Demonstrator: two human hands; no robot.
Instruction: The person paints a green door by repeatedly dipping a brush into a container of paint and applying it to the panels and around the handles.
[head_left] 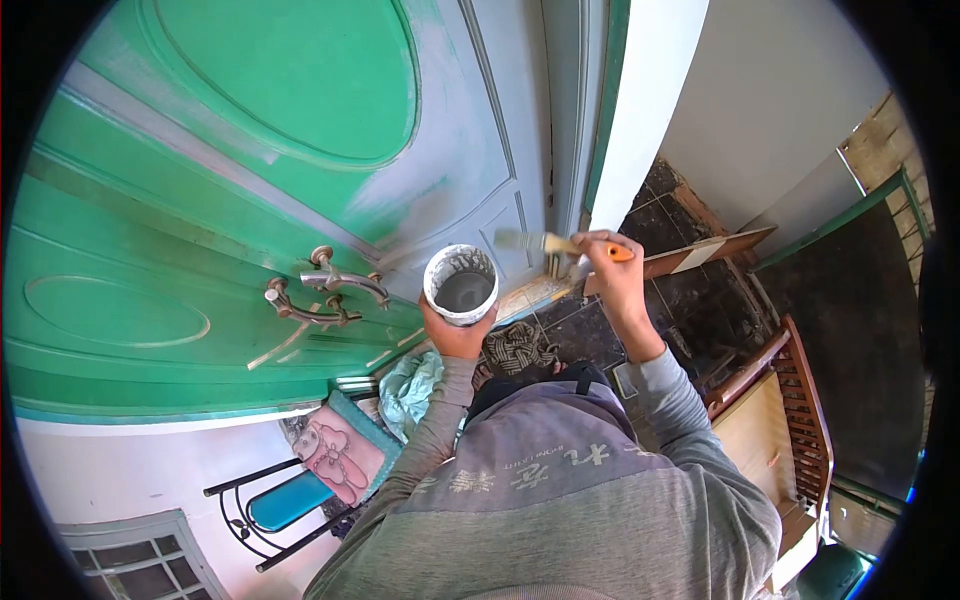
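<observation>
My left hand (pixel 457 333) is wrapped round a white tub of grey paint (pixel 462 285), its inner wall streaked with paint. Between the fingers of my right hand (pixel 612 265) is a paintbrush (pixel 560 244) with an orange-tipped handle. Its bristles point left, to the right of the tub and apart from it. Beyond both hands stands a panelled door (pixel 290 80), green in part and coated grey over its right side. Curved metal door handles (pixel 340 288) sit left of the tub.
A pink cushion (pixel 345 450) and a crumpled pale-green plastic bag (pixel 411 392) lie at lower left, near a metal-framed chair (pixel 262 515). Wooden slatted furniture (pixel 795 420) stands at right. Dark tiles (pixel 690 300) cover the floor, with a plank (pixel 715 250) across them.
</observation>
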